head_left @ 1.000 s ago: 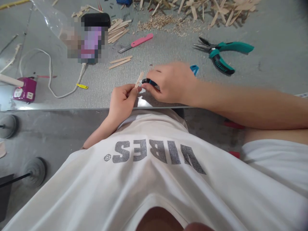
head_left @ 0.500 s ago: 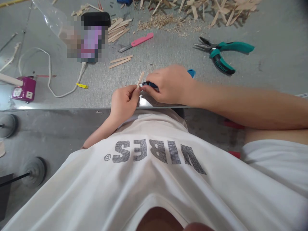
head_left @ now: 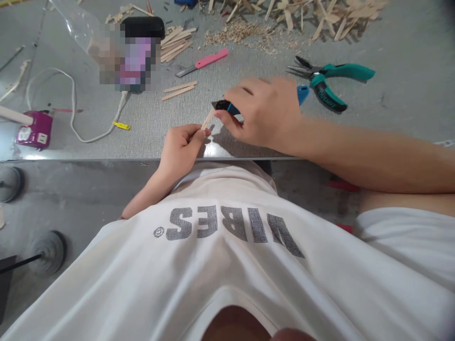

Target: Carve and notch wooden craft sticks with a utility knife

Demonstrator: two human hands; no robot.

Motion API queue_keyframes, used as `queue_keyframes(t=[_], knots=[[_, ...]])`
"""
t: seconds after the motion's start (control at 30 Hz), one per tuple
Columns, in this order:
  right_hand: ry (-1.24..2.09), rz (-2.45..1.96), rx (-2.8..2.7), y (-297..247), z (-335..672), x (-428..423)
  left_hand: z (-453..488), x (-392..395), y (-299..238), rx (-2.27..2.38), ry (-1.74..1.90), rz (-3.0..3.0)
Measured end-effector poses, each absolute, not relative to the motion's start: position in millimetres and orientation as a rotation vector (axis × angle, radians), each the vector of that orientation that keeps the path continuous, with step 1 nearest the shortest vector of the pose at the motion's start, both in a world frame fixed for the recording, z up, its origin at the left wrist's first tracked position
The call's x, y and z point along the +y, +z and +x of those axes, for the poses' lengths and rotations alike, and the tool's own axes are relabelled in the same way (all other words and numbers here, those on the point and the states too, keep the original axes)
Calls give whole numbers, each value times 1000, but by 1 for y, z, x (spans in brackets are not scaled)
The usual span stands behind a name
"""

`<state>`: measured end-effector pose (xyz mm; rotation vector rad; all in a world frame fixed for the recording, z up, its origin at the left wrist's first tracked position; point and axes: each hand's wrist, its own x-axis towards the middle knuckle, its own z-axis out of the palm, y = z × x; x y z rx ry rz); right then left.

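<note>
Near the table's front edge, my left hand [head_left: 183, 149] pinches the lower end of a thin pale wooden stick [head_left: 209, 118], which points up and to the right. My right hand [head_left: 261, 111] is wrapped round a blue and black utility knife [head_left: 223, 105]. The knife's blade lies at the stick's upper end, and its blue tail shows behind the hand. Beyond them, two more wooden sticks [head_left: 179, 91] lie on the table. A pink folding knife [head_left: 209, 59] rests farther back with its blade out.
Green-handled pliers [head_left: 330, 76] lie open at the right. Wood shavings [head_left: 238, 34] and a heap of wooden pieces [head_left: 320, 16] spread across the back. A white cable [head_left: 74, 109], a purple plug adapter [head_left: 35, 130] and a blurred-out phone [head_left: 135, 61] are at the left.
My right hand has moved up and to the right with the utility knife, its blade passing from the stick's lower part to its upper end. My left hand still grips the stick, tilted slightly more.
</note>
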<state>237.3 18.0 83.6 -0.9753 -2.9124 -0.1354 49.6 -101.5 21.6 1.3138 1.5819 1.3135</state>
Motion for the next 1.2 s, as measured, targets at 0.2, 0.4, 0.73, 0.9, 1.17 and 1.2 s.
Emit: queue_keyframes(t=[0.2,0.4,0.73,0.9,1.17,1.2], knots=[[24,-839,-3045,82,235,19,52,-102,24,1577,1343,1323],[38,-781,-3074,77,234,23,52,-102,24,1581,1343,1368],[1,-826,-3050,79,233,23,51,-102,20,1583,1374,1361],[-64,-943,-3017,75,231,28,52,-101,17,1556,1381,1342],[-69,-934,-3011,76,233,33,35,-95,29,1652,1312,1500],[-55,-928,-3015,78,233,35,27,-91,37,1681,1271,1556]])
